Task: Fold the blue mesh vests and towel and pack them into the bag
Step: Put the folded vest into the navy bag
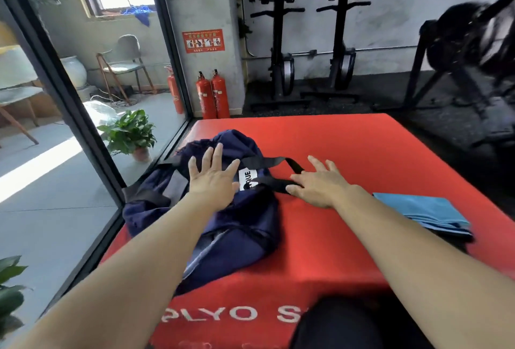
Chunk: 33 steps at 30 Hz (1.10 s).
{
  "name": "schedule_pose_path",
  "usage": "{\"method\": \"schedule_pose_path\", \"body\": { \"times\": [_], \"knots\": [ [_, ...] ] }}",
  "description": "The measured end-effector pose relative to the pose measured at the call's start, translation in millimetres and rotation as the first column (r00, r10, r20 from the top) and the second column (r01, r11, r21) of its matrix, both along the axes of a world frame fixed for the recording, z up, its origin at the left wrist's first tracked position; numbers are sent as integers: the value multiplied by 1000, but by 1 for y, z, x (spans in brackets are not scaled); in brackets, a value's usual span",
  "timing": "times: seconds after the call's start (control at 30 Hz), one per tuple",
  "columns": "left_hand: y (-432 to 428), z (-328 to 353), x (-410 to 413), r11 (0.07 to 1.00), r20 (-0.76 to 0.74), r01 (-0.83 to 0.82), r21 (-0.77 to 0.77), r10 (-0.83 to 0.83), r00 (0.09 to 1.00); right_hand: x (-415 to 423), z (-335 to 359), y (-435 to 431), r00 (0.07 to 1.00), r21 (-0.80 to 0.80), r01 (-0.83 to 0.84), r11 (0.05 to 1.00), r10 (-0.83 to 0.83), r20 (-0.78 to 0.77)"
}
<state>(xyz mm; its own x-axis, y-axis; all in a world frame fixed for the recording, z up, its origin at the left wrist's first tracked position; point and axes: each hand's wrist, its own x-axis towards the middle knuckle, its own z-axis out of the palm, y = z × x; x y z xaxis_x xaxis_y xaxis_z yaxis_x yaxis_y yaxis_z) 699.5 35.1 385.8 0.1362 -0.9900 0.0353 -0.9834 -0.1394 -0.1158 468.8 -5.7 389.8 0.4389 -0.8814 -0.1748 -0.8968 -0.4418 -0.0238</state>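
A navy duffel bag (239, 226) with black straps and a white label lies on the left half of a red padded box (348, 148). My left hand (213, 178) hovers flat over the bag's top, fingers spread, holding nothing. My right hand (317, 184) rests on the red surface just right of the bag, its fingertips touching a black strap (278, 163) without gripping it. A folded light blue towel (420, 210) lies on something dark at the box's right edge, beside my right forearm. No mesh vests are visible on the box.
A glass wall with a black frame (92, 131) runs along the left, a potted plant (131, 134) behind it. Red fire extinguishers (213, 95) stand beyond the box. Black gym machines (312, 42) line the back wall. A blue bundle (139, 12) sits on a far windowsill.
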Motion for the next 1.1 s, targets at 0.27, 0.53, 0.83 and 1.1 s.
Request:
{"method": "schedule_pose_path", "body": {
  "times": [0.27, 0.53, 0.83, 1.1],
  "knots": [
    [-2, 0, -122, 985, -68, 168, -43, -171, 983, -92, -18, 34, 989, 9, 150, 989, -150, 5],
    [-28, -29, -262, 974, -491, 218, 54, -164, 856, -213, -46, 38, 794, -220, 598, 771, -534, 290],
    [-65, -63, -325, 952, -720, -12, 307, 241, 651, -274, -86, -1, 309, 270, 860, 433, -864, 398],
    [-79, -69, -333, 915, -741, -31, 403, 346, 575, -276, -91, -27, 268, 388, 845, 368, -920, 287]
  ]
}}
